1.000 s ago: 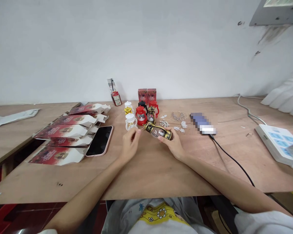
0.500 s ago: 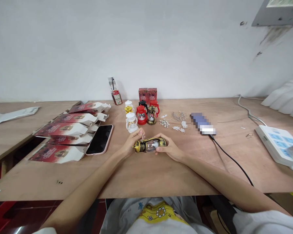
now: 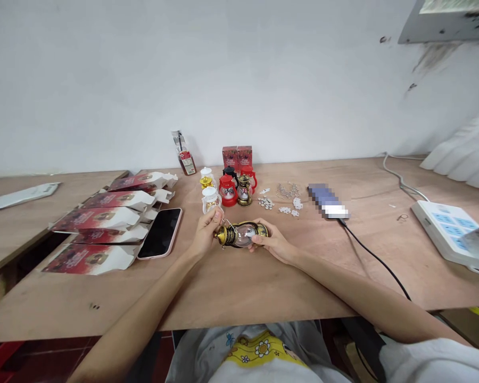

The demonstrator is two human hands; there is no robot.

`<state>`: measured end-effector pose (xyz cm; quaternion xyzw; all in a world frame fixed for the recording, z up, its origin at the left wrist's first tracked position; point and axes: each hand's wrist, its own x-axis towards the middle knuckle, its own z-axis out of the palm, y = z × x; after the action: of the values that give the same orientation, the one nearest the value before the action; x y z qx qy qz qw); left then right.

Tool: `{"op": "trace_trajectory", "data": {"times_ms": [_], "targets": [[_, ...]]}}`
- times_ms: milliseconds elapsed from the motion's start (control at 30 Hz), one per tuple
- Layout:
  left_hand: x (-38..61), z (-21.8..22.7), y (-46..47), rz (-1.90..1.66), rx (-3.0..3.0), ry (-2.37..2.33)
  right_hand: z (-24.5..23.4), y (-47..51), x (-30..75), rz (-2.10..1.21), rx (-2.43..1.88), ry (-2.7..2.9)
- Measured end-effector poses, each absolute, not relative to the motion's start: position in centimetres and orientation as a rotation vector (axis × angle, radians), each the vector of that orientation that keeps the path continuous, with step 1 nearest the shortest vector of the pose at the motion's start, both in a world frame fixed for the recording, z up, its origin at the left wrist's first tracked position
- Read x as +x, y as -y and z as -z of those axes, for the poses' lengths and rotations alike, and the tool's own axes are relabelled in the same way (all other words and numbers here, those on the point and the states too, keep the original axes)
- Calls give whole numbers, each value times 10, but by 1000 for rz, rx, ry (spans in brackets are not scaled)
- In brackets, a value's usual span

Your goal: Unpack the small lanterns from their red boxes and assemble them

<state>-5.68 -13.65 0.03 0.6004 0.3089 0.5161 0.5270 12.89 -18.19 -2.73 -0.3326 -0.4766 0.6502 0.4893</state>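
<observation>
A small black-and-gold lantern [image 3: 245, 235] lies sideways above the table, its gold top toward the left. My right hand [image 3: 274, 243] is closed around its base end, with the thumb on the clear globe. At the top end, my left hand [image 3: 207, 229] pinches a thin wire handle [image 3: 229, 223] that reaches to the lantern. Just beyond stand several small lanterns: white [image 3: 211, 199], red [image 3: 228, 190], gold [image 3: 206, 182], black, and a black-and-gold one [image 3: 245, 190].
Button cells [image 3: 265, 202], bent wires [image 3: 288, 190] and white plastic pieces [image 3: 296, 204] lie behind my right hand. Open red-and-white boxes [image 3: 99, 219] and a phone [image 3: 160, 233] are at left. A cabled phone [image 3: 325, 200] and power strip [image 3: 451, 229] occupy the right.
The wire handle now shows as a loop between my left fingers and the lantern's top. My right hand still grips the base. The whole view has shifted slightly.
</observation>
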Motion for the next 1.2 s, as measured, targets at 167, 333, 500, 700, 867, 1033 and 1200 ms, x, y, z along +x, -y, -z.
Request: {"op": "trace_trajectory", "data": {"times_ms": [167,333,500,700,867,1033,1200], "targets": [[-54,5,137,-1305,1405,-826,30,179,128,-1517,-835,1089],[-46,6,141,-1350,1218,-821,32,174,130,-1405,-835,1016],[-36,-9,139,-1369,1092,-779,33,166,139,-1190,-894,1012],[-3,-29,130,-1242,1361,-548,35,157,154,-637,-1088,1016],[40,-31,108,-1261,1605,-456,27,145,179,-422,-1100,839],[88,-21,65,-1301,1464,-606,30,125,218,-272,-1067,568],[143,-8,24,-1359,1217,-717,39,114,232,-237,-1091,502]]}}
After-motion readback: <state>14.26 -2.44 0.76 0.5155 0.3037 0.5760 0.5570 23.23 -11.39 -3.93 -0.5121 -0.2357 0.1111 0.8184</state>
